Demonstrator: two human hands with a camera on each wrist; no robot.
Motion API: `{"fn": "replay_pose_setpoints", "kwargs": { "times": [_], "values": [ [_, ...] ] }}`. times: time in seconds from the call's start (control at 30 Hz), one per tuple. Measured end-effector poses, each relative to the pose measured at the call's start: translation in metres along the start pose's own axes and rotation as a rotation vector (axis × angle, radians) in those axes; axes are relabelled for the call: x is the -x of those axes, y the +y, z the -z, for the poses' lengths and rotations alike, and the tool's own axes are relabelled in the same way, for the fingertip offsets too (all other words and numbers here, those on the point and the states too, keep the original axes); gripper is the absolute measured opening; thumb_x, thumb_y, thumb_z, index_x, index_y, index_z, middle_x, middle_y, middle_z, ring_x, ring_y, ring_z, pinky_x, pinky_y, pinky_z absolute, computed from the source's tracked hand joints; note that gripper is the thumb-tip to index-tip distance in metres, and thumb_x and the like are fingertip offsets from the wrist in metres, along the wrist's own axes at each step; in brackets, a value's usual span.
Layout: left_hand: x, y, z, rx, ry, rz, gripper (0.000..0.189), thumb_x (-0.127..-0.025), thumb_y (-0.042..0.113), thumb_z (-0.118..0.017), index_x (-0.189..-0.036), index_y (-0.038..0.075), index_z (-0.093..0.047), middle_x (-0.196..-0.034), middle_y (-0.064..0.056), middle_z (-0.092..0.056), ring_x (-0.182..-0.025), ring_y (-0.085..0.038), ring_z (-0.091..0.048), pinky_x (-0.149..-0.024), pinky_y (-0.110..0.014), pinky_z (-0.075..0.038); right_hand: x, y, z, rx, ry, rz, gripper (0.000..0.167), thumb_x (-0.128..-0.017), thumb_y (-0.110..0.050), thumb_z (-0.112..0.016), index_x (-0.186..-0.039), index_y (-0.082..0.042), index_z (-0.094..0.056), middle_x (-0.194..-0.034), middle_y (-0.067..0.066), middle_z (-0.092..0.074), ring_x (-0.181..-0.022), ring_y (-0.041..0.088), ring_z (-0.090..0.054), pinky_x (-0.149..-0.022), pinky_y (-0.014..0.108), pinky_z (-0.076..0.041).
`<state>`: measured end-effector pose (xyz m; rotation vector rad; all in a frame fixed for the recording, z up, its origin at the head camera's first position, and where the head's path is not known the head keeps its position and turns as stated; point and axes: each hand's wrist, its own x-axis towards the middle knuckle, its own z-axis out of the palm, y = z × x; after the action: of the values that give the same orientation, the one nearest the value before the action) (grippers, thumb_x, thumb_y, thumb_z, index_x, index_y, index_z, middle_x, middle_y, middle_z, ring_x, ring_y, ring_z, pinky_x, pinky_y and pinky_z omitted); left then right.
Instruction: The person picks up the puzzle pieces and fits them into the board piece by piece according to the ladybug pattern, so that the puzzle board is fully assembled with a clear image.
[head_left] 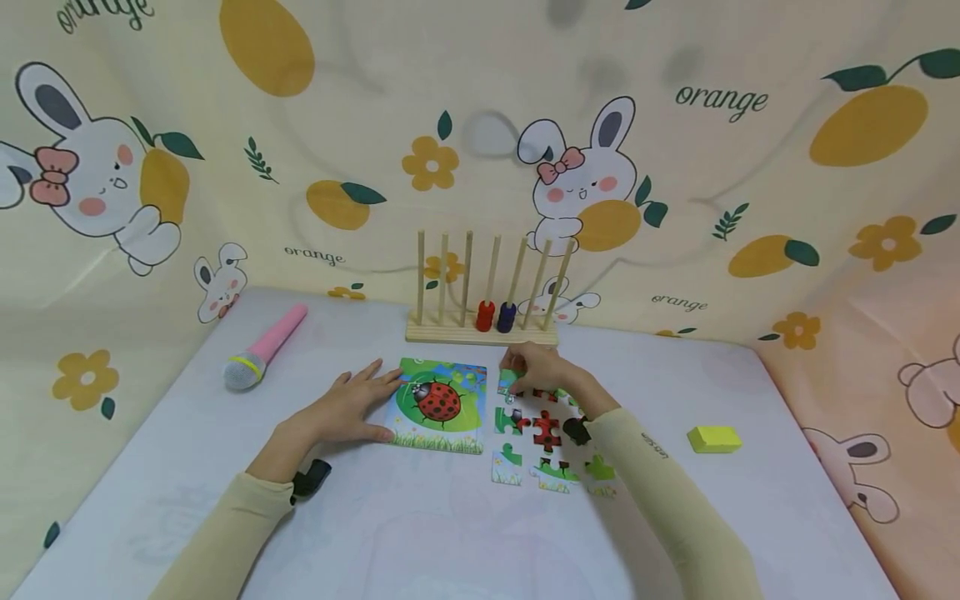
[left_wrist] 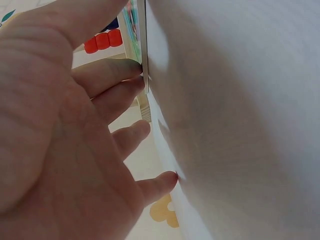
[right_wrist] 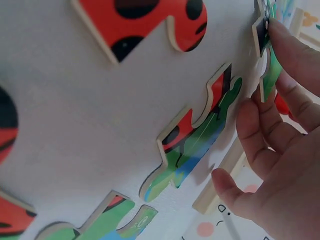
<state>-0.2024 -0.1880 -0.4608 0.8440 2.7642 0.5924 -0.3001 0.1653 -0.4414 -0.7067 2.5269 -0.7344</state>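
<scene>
My left hand [head_left: 348, 410] rests at the left edge of a square ladybug picture board [head_left: 441, 402], its fingers spread and the thumb by the lower left corner. Up close in the left wrist view, fingertips touch the thin edge of the board [left_wrist: 145, 45]. With thumb and fingers, my right hand [head_left: 543, 369] pinches a green puzzle piece [right_wrist: 273, 75] at the upper left of the loose pieces. Below it on the table lie several separated pieces, among them a red centre piece [head_left: 547, 431] and a red-and-green edge piece [right_wrist: 192, 137]. The right forearm partly covers the pieces furthest right.
Behind the board stands a wooden peg rack [head_left: 442, 333] with red beads [head_left: 485, 317] and dark blue beads [head_left: 506, 317]. A pink toy microphone [head_left: 276, 340] lies at the left. Off to the right is a yellow-green block [head_left: 714, 439]. Printed cloth hangs behind the white table.
</scene>
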Motion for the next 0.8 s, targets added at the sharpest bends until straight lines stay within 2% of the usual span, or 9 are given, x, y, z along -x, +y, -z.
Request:
{"fn": "replay_pose_setpoints", "kwargs": {
  "times": [0.23,0.33,0.47,0.63,0.8],
  "values": [
    [0.0,0.002,0.0,0.001,-0.004,0.005,0.091,-0.081,0.048,-0.079,-0.149,0.0,-0.043,-0.16,-0.015,-0.032,-0.148,-0.046,-0.015,-0.105,-0.078,-0.017,-0.001,0.002,0.003,-0.048,0.005,0.058,0.021,-0.083,-0.003,-0.079,-0.098,-0.003,-0.065,-0.093,0.006,-0.064,-0.084,0.017,-0.055,-0.079,0.032,-0.048],
    [0.0,0.002,0.0,0.002,-0.01,0.01,0.092,-0.081,0.048,-0.079,-0.149,0.0,-0.042,-0.16,-0.015,-0.032,-0.148,-0.045,-0.014,-0.105,-0.078,-0.016,-0.001,-0.001,0.005,-0.071,-0.009,0.104,0.017,-0.082,0.0,-0.078,-0.093,-0.002,-0.064,-0.087,0.005,-0.063,-0.08,0.017,-0.054,-0.074,0.031,-0.047],
    [0.0,0.001,-0.001,0.005,-0.012,0.01,0.092,-0.081,0.048,-0.079,-0.15,0.0,-0.042,-0.16,-0.015,-0.031,-0.148,-0.045,-0.014,-0.106,-0.077,-0.016,-0.005,-0.006,0.007,-0.111,-0.02,0.155,0.014,-0.084,0.005,-0.073,-0.094,0.001,-0.063,-0.084,0.006,-0.063,-0.076,0.018,-0.054,-0.069,0.031,-0.047],
    [0.0,0.0,-0.001,0.007,-0.013,0.008,0.091,-0.081,0.048,-0.079,-0.15,0.001,-0.042,-0.16,-0.015,-0.031,-0.148,-0.046,-0.014,-0.108,-0.075,-0.015,-0.018,-0.024,0.002,-0.177,0.042,0.192,0.017,-0.086,0.008,-0.066,-0.103,0.005,-0.064,-0.092,0.012,-0.066,-0.084,0.021,-0.058,-0.075,0.034,-0.051],
    [-0.001,0.0,-0.001,0.006,-0.016,0.01,0.091,-0.081,0.048,-0.079,-0.149,0.001,-0.043,-0.16,-0.016,-0.032,-0.148,-0.046,-0.014,-0.108,-0.075,-0.016,-0.038,-0.051,-0.014,-0.209,0.073,0.203,0.022,-0.086,0.011,-0.066,-0.106,0.004,-0.065,-0.096,0.015,-0.065,-0.09,0.023,-0.06,-0.081,0.035,-0.052]
  ]
}}
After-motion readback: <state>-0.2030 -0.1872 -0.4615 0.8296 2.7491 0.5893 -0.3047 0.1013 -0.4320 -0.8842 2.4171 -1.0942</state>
